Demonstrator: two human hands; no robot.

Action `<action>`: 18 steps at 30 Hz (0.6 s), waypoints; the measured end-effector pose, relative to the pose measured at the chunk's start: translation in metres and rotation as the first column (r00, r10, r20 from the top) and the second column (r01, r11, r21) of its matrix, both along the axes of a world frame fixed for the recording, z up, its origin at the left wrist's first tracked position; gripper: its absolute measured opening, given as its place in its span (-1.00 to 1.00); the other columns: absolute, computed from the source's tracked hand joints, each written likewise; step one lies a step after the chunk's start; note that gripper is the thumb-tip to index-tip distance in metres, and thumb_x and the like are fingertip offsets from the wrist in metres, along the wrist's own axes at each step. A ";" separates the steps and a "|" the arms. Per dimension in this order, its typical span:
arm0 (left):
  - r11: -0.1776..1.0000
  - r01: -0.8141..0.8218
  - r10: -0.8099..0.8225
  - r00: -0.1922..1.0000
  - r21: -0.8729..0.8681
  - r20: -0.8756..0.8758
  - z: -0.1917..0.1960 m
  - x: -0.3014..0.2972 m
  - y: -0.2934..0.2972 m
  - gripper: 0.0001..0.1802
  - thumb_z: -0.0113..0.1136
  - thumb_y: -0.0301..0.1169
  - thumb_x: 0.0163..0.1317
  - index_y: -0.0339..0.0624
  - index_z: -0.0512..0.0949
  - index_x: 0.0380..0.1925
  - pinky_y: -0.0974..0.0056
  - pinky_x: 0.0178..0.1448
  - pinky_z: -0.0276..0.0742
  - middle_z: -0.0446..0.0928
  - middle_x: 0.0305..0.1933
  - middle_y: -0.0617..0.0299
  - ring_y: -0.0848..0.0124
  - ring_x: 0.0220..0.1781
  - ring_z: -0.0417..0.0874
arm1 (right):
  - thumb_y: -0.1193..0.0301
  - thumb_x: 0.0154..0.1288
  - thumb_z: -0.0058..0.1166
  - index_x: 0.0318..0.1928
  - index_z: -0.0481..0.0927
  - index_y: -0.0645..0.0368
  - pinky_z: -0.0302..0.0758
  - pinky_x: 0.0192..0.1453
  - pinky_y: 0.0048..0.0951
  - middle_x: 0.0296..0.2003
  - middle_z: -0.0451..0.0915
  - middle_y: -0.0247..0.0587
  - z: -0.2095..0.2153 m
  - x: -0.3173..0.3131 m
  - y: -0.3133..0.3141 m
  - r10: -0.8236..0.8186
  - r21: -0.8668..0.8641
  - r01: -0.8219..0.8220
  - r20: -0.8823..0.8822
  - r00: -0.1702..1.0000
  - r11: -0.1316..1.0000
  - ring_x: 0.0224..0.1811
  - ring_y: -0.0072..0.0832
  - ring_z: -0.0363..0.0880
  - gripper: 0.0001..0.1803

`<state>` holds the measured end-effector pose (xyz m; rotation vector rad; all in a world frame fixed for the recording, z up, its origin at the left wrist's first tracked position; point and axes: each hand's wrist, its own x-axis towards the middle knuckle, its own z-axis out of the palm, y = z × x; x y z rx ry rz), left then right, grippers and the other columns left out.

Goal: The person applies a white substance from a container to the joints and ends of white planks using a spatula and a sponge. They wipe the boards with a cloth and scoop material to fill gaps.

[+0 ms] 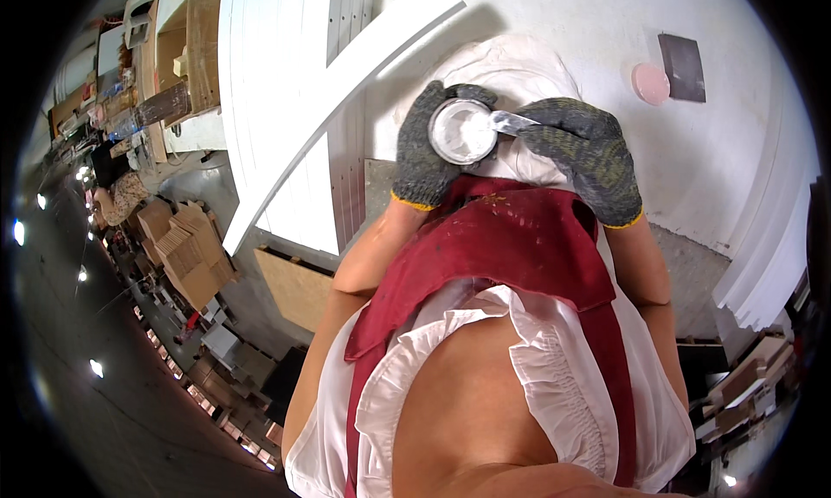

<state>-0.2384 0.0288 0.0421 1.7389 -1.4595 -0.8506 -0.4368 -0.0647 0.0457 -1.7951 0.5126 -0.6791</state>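
Note:
My left hand (424, 143), in a dark grey-green knit glove with a yellow cuff, is wrapped round a small round can (464, 133) holding a white paste. Its fingers curl about the can's side. In the same kind of glove, my right hand (584, 143) grips a small putty knife (512, 123). White paste coats the blade, whose tip is at the can's right rim. Under both hands a crumpled white cloth (519, 65) lies on the white worktable (623, 31). The knife's handle is hidden in my right glove.
A long white strip (346, 91) slants across white panels (268, 57) on the left. On the table at right lie a round pink pad (651, 83) and a dark sanding sheet (684, 68). White boards (770, 221) stand at the far right. Flattened cardboard boxes (192, 251) are stacked at left.

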 end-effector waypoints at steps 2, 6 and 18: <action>0.986 -0.165 0.151 0.928 -0.015 -0.342 0.004 0.012 0.003 -0.60 0.16 -0.20 0.23 -0.28 0.50 -0.06 0.20 0.13 0.49 0.60 -0.12 0.06 0.31 -0.05 0.60 | 0.60 0.18 0.02 -0.14 0.62 0.23 0.53 -0.08 -0.43 -0.20 0.61 -0.12 -0.004 -0.005 -0.009 -0.052 -0.267 0.053 0.010 0.999 0.962 -0.19 -0.32 0.59 -0.77; 0.789 -0.588 0.389 0.252 0.179 -0.886 0.034 0.079 -0.012 -0.44 -0.18 -0.06 0.35 -0.41 0.44 -0.02 0.13 -0.02 0.60 0.57 -0.18 -0.08 0.15 -0.10 0.60 | 0.53 0.24 0.02 -0.06 0.59 0.24 0.39 -0.38 -0.63 -0.28 0.61 -0.25 0.003 0.003 -0.022 -0.175 0.489 0.134 0.038 0.984 0.862 -0.39 -0.64 0.48 -0.74; 0.674 -0.733 0.250 0.113 0.089 -0.962 0.007 0.238 -0.068 -0.64 -0.10 -0.20 0.27 -0.31 0.48 -0.24 0.39 -0.71 0.32 0.47 -0.42 0.07 0.32 -0.62 0.41 | 0.56 0.17 0.12 -0.07 0.61 0.17 0.55 -0.01 -0.47 -0.12 0.61 -0.23 -0.049 0.075 -0.075 -0.295 -0.106 0.297 0.031 0.955 0.949 -0.11 -0.40 0.57 -0.73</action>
